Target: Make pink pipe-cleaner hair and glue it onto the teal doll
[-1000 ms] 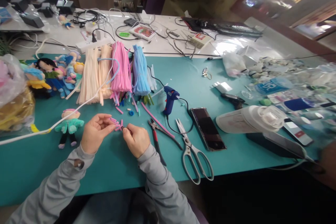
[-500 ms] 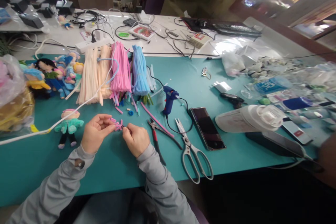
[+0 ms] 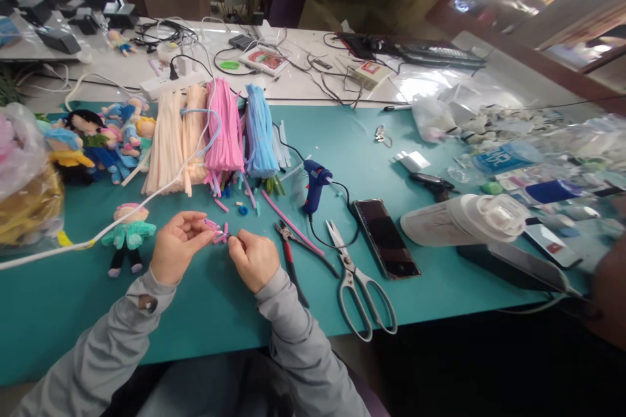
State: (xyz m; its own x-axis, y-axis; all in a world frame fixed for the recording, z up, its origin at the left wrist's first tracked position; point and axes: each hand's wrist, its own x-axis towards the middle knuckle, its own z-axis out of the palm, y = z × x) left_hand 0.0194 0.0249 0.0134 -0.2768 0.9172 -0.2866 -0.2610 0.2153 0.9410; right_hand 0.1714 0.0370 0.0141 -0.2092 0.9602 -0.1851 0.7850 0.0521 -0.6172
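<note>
My left hand [image 3: 178, 244] pinches a small pink and purple piece [image 3: 220, 233] that looks made of short fuzzy stems. My right hand [image 3: 254, 260] is closed at the other side of it, its fingertips on a small dark part too tiny to make out. Left of my hands a doll [image 3: 128, 234] with pink hair and a green top lies on the green mat [image 3: 205, 319]. Just beyond the hands are short stem offcuts and a blue ring [image 3: 243, 210]. Red-handled pliers [image 3: 289, 267] lie right of my right hand.
Bundles of peach [image 3: 169, 143], pink [image 3: 225, 130] and blue stems [image 3: 259, 130] lie beyond the hands. Rightward are a glue gun [image 3: 315, 189], scissors [image 3: 359, 280], a phone [image 3: 386, 238] and a white bottle [image 3: 460, 220]. A white cable [image 3: 147, 195] crosses at left.
The pink and purple piece has shifted very slightly between my fingers. Both hands stay in nearly the same place.
</note>
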